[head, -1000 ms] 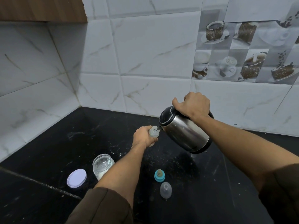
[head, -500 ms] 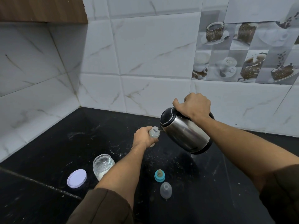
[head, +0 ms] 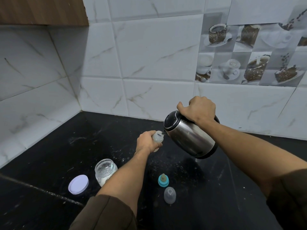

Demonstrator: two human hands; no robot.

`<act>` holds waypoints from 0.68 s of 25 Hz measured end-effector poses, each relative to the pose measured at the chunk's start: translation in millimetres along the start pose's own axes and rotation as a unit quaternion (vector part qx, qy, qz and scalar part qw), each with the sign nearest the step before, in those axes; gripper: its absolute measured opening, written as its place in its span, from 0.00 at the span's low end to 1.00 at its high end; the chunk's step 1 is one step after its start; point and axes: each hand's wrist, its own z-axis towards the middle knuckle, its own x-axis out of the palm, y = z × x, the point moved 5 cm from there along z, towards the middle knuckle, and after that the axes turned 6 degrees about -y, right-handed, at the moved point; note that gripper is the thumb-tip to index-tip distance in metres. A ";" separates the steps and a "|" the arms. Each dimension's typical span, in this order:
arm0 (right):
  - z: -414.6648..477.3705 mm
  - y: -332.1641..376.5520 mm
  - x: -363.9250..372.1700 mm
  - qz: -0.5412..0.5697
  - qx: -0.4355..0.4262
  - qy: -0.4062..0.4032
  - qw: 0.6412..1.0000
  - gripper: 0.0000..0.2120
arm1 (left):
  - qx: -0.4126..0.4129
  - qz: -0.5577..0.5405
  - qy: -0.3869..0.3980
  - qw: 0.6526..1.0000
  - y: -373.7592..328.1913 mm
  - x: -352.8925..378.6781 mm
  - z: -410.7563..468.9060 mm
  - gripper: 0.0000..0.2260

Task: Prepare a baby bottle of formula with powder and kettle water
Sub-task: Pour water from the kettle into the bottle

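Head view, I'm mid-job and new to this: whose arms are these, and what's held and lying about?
No machine here: the grips are a person's bare hands, filmed from a camera on their head. The left grip holds a baby bottle; the right grip tilts a steel kettle, spout at the bottle's mouth. On the black counter: an open jar of white powder, its lilac lid, a teal teat ring, a clear cap.

Left hand [head: 146, 141], frame centre, fingers curled round small translucent plastic bottle [head: 157, 137]. Right hand [head: 198, 109], right of centre, fisted round handle of silver steel kettle [head: 191, 138]. Both forearms outstretched.
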 end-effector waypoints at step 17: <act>-2.1 2.1 -1.9 -0.003 -0.009 0.004 1.000 0.28 | 0.000 0.002 0.001 1.000 2.7 0.1 -0.1 0.22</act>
